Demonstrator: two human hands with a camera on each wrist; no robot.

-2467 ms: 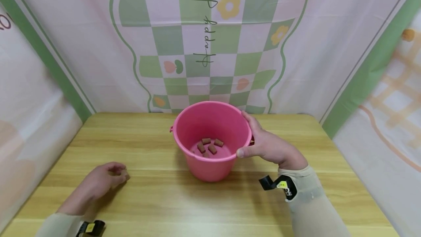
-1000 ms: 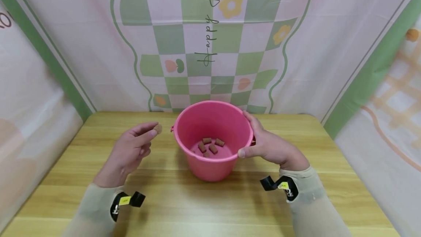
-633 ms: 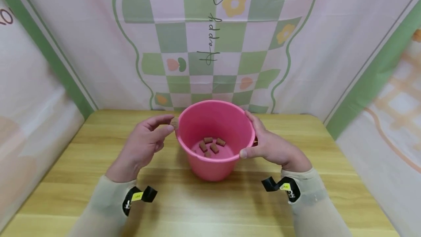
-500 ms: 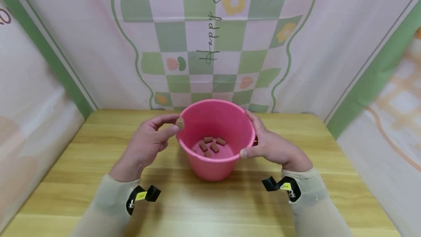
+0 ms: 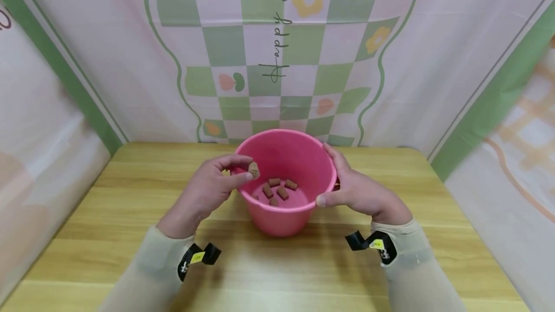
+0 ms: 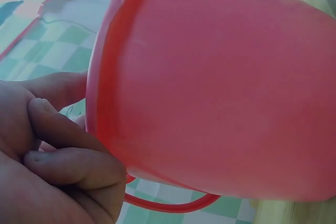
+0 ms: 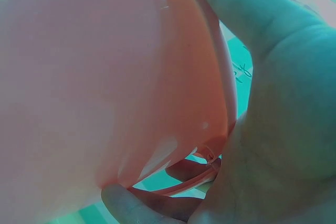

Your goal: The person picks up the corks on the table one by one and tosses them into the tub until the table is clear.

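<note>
A pink bucket (image 5: 282,215) stands upright on the wooden table, its mouth facing up toward the head camera. My left hand (image 5: 208,184) reaches over its left rim and pinches a short tan cork (image 5: 254,170) between thumb and forefinger, above the bucket's inside. Several brown corks (image 5: 283,192) lie scattered on the bucket floor. On the right side, my right hand (image 5: 364,194) grips the rim, thumb on the near edge and fingers spread behind. In the left wrist view the bucket wall (image 6: 220,87) hides the cork; the curled lower fingers (image 6: 79,166) stay outside the rim.
The wooden table (image 5: 108,235) extends to both sides and in front of the bucket. A checkered curtain (image 5: 260,47) hangs close behind the bucket. The bucket's handle (image 6: 173,205) hangs outside its wall in the left wrist view.
My left hand has risen from the left part of the table and moved right, bringing a cork over the bucket's rim. The right hand keeps its grip on the bucket.
</note>
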